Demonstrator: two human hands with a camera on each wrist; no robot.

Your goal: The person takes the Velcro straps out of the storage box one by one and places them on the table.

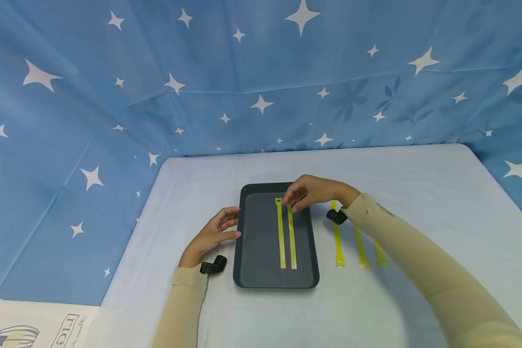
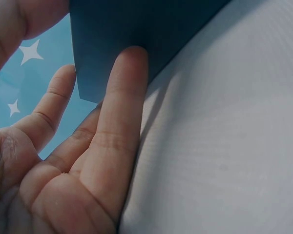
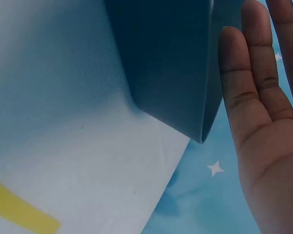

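Note:
A dark grey rectangular tray (image 1: 254, 279) holds two yellow hook-and-loop cable ties laid lengthwise side by side. The left one (image 1: 281, 237) shows its slotted head at the far end. My right hand (image 1: 313, 189) reaches over the tray's far right corner and pinches the far end of the right cable tie (image 1: 292, 241), its head hidden by the fingers. In the right wrist view, the outer fingers (image 3: 237, 73) extend beside the tray wall (image 3: 171, 73). My left hand (image 1: 215, 229) touches the tray's left side, fingers relaxed; in the left wrist view a fingertip (image 2: 129, 63) overlaps the tray's outer wall.
Several more yellow cable ties, such as this one (image 1: 338, 246), lie on the white-covered table (image 1: 278, 319) right of the tray, partly behind my right forearm. A blue star-patterned curtain (image 1: 226, 63) hangs behind and left. Printed cloth (image 1: 39, 324) shows at the lower left.

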